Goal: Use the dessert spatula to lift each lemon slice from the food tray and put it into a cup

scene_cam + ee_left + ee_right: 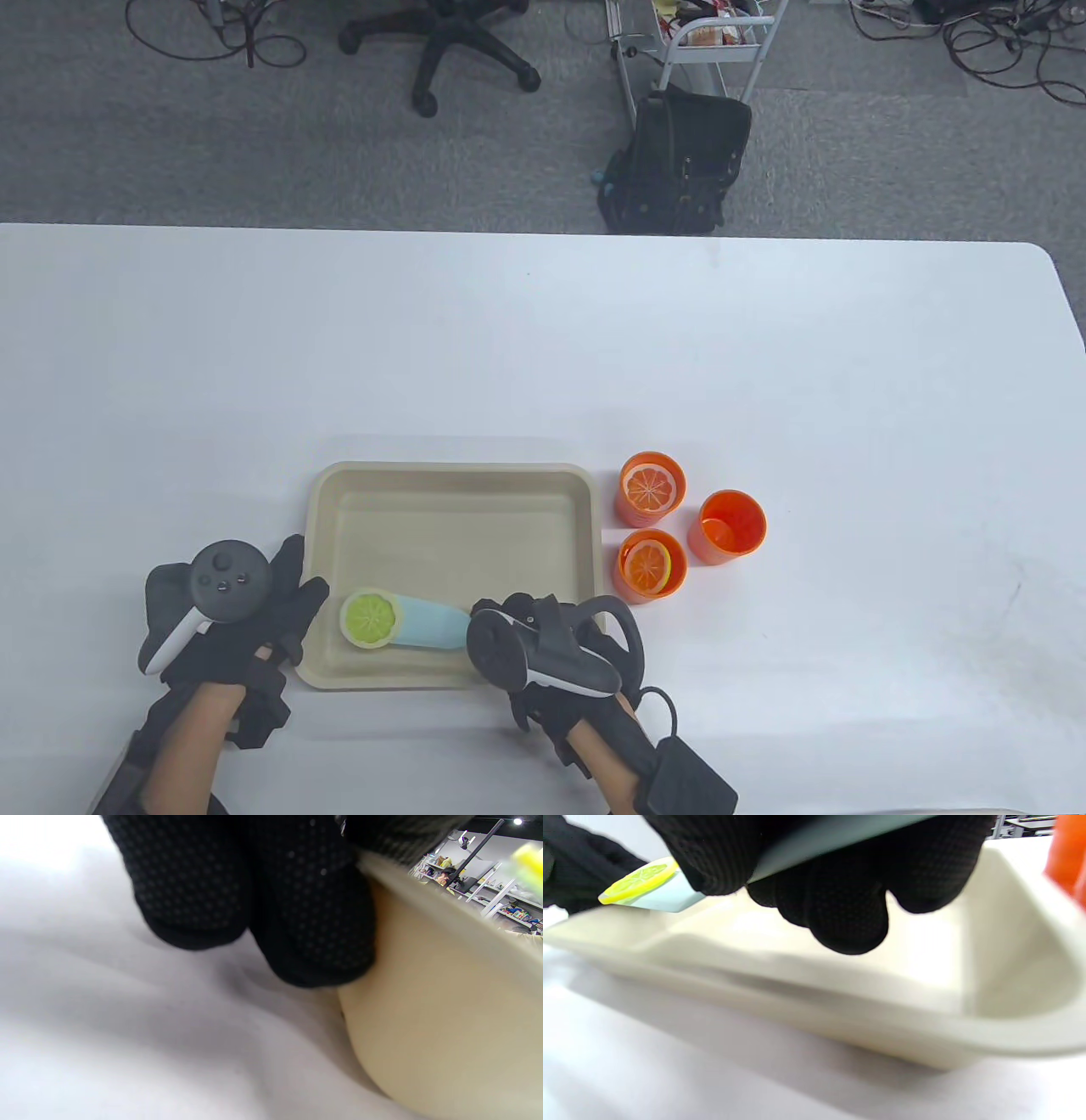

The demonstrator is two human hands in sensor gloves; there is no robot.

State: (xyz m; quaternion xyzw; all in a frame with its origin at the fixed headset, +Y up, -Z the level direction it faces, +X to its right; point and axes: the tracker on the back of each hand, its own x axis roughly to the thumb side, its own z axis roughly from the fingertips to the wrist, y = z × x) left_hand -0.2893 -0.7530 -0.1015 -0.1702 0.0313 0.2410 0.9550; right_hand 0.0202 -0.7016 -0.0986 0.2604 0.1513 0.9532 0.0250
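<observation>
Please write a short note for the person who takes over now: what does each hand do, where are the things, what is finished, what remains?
Right hand: grips the dessert spatula; a yellow-green lemon slice lies on its blade, over the near left corner of the food tray.
Left hand: fingers straight, resting against the tray's left rim, steadying it.
Done: two orange cups each hold an orange slice.
Left: carry this slice to the third cup, which appears empty. No other slice shows in the tray.

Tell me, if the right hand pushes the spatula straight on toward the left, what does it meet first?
Probably the left hand, whose fingers rest on the tray's left rim just beyond the lemon slice on the spatula. The right hand holds it slightly raised, so depth is uncertain.
</observation>
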